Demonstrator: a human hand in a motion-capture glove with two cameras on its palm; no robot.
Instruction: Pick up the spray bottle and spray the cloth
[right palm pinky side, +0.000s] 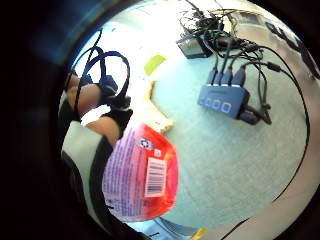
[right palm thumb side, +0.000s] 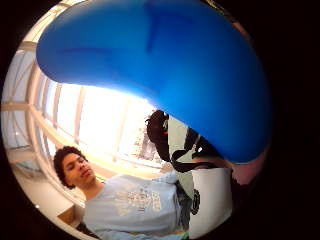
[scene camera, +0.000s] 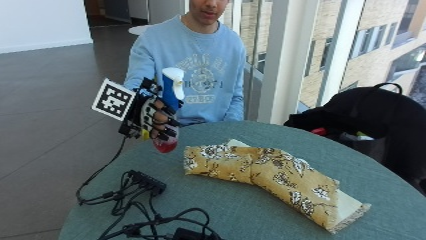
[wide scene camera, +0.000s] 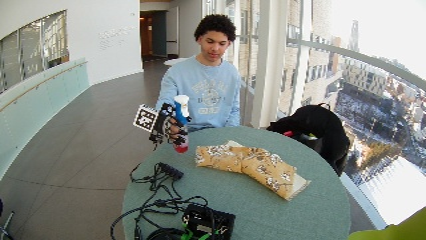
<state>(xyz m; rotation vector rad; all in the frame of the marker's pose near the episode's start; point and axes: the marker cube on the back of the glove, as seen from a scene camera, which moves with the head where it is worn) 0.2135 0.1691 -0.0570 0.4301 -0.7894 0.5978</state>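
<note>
Outside view: the right hand (scene camera: 154, 116) holds the spray bottle (scene camera: 169, 107) aloft beside the table (scene camera: 266, 210), fingers curled around its neck. The cloth (scene camera: 266, 172) lies folded mid-table, apart from the bottle.

Little-finger palm view: the bottle's red base fills the foreground.

Recommendation: aim the nozzle at the cloth before squeezing.

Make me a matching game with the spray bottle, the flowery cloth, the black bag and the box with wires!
Things:
1. spray bottle
2. flowery cloth
3. black bag
4. cable hub

Places:
A. lying folded in the middle of the table
B. held up in the air by the gloved right hand
C. on the table's near side, with black wires plugged in
D. beside the table's far edge, by the window

Pairs: 1-B, 2-A, 3-D, 4-C
</note>
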